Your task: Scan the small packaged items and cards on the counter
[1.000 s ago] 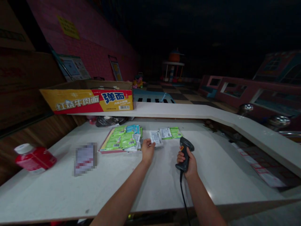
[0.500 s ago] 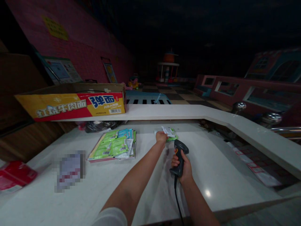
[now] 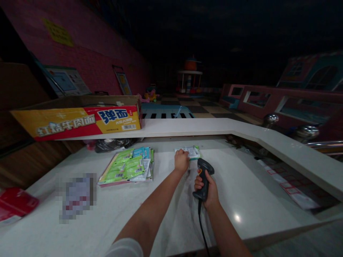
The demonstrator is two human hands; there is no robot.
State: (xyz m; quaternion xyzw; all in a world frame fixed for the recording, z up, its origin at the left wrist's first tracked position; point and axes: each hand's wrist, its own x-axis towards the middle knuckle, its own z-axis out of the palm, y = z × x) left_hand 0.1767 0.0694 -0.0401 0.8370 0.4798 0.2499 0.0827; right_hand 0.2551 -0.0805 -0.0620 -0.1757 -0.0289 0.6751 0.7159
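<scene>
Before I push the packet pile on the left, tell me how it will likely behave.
The packet pile would probably shift unevenly, since its packets overlap at different angles. The green packets look like thin, flat pouches, so each is likely light and somewhat floppy. Lying low on the counter, the pile seems unlikely to roll or tip.

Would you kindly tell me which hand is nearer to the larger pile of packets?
Left. The left hand is right of the larger pile, at the smaller pile; the right hand, gripping the scanner, is farther right and nearer the camera.
</scene>
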